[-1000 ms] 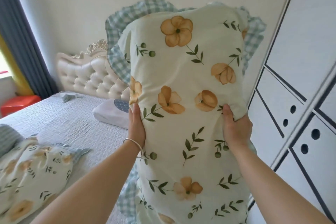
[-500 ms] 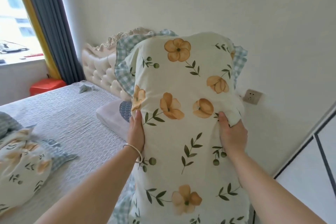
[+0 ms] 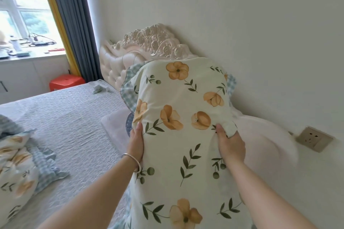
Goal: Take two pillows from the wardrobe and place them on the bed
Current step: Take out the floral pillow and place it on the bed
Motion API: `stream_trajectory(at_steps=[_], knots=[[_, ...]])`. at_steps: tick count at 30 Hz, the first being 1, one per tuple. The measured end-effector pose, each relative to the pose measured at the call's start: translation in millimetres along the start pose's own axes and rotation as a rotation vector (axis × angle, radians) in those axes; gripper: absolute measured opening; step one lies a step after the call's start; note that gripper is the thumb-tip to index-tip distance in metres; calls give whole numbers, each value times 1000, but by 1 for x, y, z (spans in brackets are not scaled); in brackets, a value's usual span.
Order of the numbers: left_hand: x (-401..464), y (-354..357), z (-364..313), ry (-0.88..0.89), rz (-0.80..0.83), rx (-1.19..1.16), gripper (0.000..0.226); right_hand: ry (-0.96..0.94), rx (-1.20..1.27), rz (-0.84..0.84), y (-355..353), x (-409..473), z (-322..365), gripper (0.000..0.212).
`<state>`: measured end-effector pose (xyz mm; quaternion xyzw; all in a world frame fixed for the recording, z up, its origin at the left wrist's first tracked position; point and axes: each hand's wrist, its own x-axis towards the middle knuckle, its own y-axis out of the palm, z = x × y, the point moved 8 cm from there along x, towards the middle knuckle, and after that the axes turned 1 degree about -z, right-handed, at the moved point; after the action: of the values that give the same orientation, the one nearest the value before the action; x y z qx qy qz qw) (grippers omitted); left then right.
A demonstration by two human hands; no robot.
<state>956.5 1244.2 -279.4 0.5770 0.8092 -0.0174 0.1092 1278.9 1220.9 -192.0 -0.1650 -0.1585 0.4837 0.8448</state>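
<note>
I hold a cream pillow (image 3: pixel 184 135) printed with orange flowers and green leaves, upright in front of me over the head end of the bed (image 3: pixel 65 126). My left hand (image 3: pixel 136 141) grips its left edge; a silver bracelet sits on that wrist. My right hand (image 3: pixel 229 145) pinches the fabric on its right side. A second pillow (image 3: pixel 16 169) of the same print, with a blue checked frill, lies on the grey bedspread at the lower left. The wardrobe is out of view.
A tufted cream headboard (image 3: pixel 145 50) stands against the wall behind the pillow. A white pillow (image 3: pixel 115 126) lies flat by the headboard. A wall socket (image 3: pixel 313 138) sits at the right. A red stool (image 3: pixel 66 82), dark curtain (image 3: pixel 74 20) and window are at the left.
The view has swung left, away from the wardrobe, which has left the frame. The held pillow has moved lower and toward the headboard. Both hands keep the same grip.
</note>
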Motion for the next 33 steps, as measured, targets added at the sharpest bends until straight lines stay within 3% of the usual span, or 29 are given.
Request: stream_trajectory(at_steps=[3, 7, 12, 15, 19, 25, 29, 33], knots=[[26, 9, -2, -32, -47, 35, 95, 23, 4, 79, 33, 43, -8, 54], [64, 18, -4, 17, -155, 191, 60, 23, 2, 188, 85, 101, -19, 54], [114, 6, 34, -145, -431, 231, 85, -15, -40, 400, 168, 177, -24, 47], [131, 2, 61, -238, -529, 161, 65, -13, -48, 632, 226, 208, -31, 33], [150, -6, 91, -284, -608, 126, 57, 20, -38, 947, 300, 228, -50, 31], [186, -22, 107, -222, -697, 120, 69, 38, -54, 1027, 385, 245, -72, 36], [227, -31, 133, -212, -596, 114, 83, 55, -32, 983, 429, 261, -87, 44], [256, -8, 188, -354, -357, 391, 98, 45, -209, 1096, 454, 256, -129, 68]])
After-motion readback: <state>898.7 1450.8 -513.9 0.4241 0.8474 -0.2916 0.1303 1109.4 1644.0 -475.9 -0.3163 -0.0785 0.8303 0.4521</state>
